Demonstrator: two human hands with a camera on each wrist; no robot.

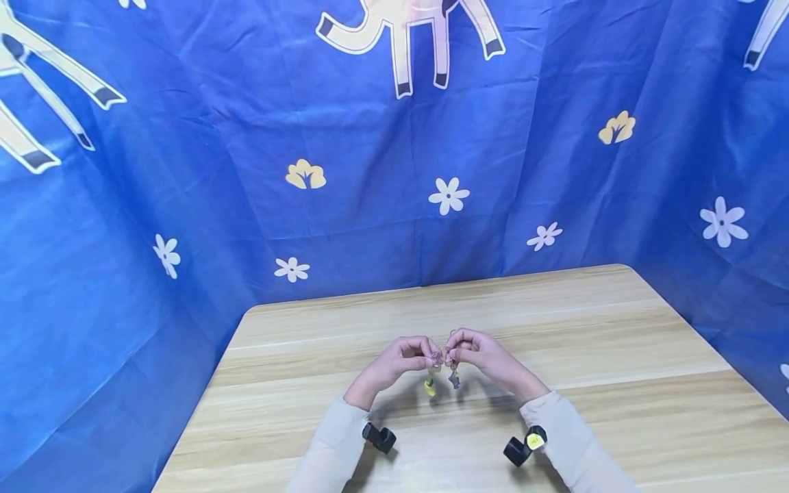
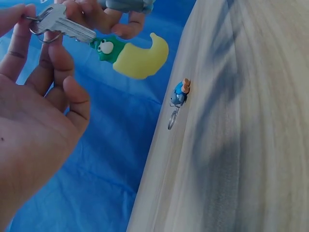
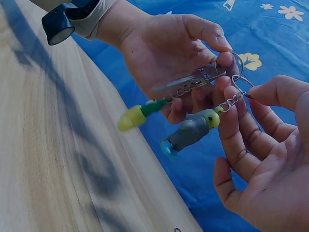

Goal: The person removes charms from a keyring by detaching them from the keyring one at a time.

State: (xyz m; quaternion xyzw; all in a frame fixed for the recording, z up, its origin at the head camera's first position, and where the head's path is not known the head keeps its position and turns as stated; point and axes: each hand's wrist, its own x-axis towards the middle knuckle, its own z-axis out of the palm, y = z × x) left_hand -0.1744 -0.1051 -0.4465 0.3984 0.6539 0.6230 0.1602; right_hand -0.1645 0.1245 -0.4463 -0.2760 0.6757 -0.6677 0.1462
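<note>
Over the table, my left hand (image 1: 402, 358) pinches a split key ring by its edge. A silver key (image 2: 55, 21) and a green-and-yellow keychain figure (image 2: 141, 59) hang from that ring. Facing it, my right hand (image 1: 487, 354) pinches another split ring (image 3: 240, 83) between thumb and finger. From this one, a short chain carries a grey keychain figure (image 3: 190, 130) with a yellow-green head and a light blue tip. The two rings overlap in the right wrist view, with fingertips of both hands close together. Both figures dangle above the tabletop.
On the wooden table (image 1: 320, 342) lies another keychain figure (image 2: 179, 93), blue and grey with its ring, seen in the left wrist view. A blue patterned curtain (image 1: 370, 226) encloses the table at the back and sides. Black camera mounts (image 1: 379, 437) sit on both wrists.
</note>
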